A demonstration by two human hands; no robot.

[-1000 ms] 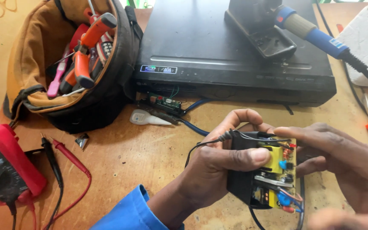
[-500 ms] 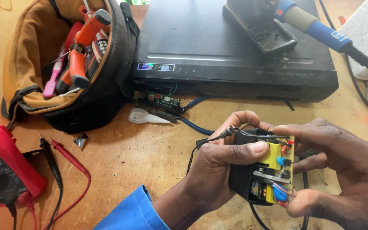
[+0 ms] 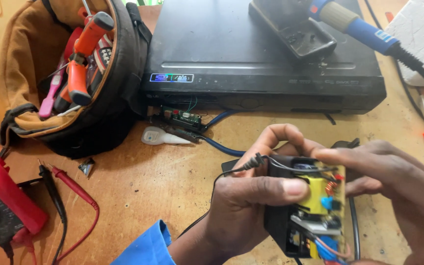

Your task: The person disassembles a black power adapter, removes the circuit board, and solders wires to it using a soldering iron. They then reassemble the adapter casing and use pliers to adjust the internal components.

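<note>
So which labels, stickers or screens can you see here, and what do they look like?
Sticker: front left of the black player, small rectangle, blue and green.
Multimeter: bottom left, red case, dark face seen at an angle.
Soldering iron handle: top right, blue with a white label patch.

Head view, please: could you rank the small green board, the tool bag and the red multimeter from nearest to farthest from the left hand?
1. Small green board: up-left of the left hand, by the black player's front edge.
2. Tool bag: farther left, at the top.
3. Red multimeter: far left edge.
</note>
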